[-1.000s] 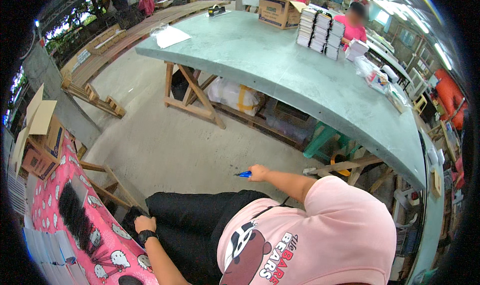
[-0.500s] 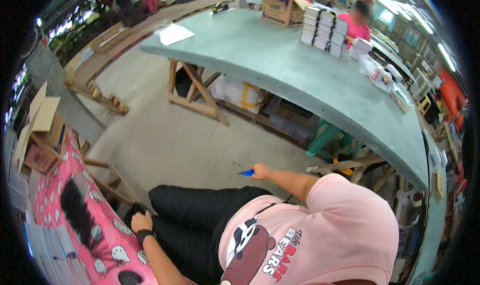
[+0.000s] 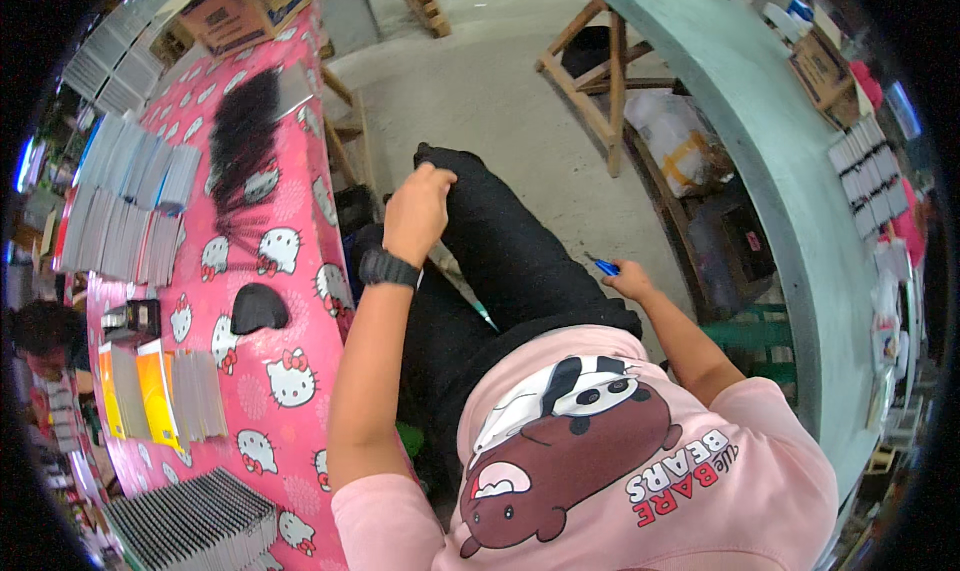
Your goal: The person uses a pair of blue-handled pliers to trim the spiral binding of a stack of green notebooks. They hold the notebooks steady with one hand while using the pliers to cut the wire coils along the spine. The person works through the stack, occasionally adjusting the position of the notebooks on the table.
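Observation:
My left hand (image 3: 420,211), with a black watch on its wrist, is over my black-trousered knee beside the pink table. Its fingers are curled and drawn together; whatever they may hold is hidden. Low on my other side, my right hand (image 3: 630,279) grips a small blue-handled tool (image 3: 606,267) with a dark, narrow tip, too small to name surely. Nearest to my left hand on the table (image 3: 300,316) lies a heap of thin black strands (image 3: 245,131), like binding coils. A rounded black object (image 3: 260,309) sits closer to me.
Stacks of books (image 3: 135,181) and yellow-covered booklets (image 3: 155,391) line the table's left side, with black-bound notebooks (image 3: 195,521) at its near end. Cardboard boxes (image 3: 235,16) stand at its far end. On the right is a long grey-green table (image 3: 790,201) on wooden trestles (image 3: 590,91).
My view has swung left to the pink table. My left hand has risen from beside the table's edge to over my knee. The blue-handled tool stays in my right hand.

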Demonstrator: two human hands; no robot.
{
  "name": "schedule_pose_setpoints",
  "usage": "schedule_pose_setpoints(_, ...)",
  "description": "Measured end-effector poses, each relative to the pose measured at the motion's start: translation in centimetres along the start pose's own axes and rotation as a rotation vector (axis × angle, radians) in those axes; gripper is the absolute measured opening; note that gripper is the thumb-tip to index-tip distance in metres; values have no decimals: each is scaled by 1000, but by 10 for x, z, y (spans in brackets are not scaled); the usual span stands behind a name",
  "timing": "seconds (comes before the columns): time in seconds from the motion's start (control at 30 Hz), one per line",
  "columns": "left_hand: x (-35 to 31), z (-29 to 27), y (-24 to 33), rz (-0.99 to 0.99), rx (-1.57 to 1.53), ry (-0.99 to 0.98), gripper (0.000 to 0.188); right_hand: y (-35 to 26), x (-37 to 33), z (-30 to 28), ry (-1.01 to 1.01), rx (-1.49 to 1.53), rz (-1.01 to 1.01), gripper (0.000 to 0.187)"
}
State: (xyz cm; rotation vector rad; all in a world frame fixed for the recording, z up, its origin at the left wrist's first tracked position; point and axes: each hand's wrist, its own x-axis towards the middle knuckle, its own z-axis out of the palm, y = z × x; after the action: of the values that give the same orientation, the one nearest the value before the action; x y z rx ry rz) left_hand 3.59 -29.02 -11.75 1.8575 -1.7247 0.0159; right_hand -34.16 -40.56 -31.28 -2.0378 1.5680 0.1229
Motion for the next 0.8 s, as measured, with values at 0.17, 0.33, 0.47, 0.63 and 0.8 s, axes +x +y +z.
schedule_pose_setpoints(0.17, 17, 6, 37, 92, 25, 32, 13, 36, -6, 17, 23, -10, -50, 44)
schedule_pose_setpoints(0.33, 10, -24, 97, 110, 232, -152, 15, 49, -19, 4, 25, 20, 45, 42)
schedule_pose_setpoints(0.47, 10, -15, 87, 27, 414, -378, 19, 75, -29, 3, 23, 83, 145, 41)
schedule_pose_setpoints(0.63, 32, -42, 100, 0, 448, -374, 17, 94, -46, 21, 41, 92, 200, 42)
schedule_pose_setpoints(0.8, 20, -21, 69, 85, 566, -525, 17, 87, -35, 27, -8, 195, 324, 35)
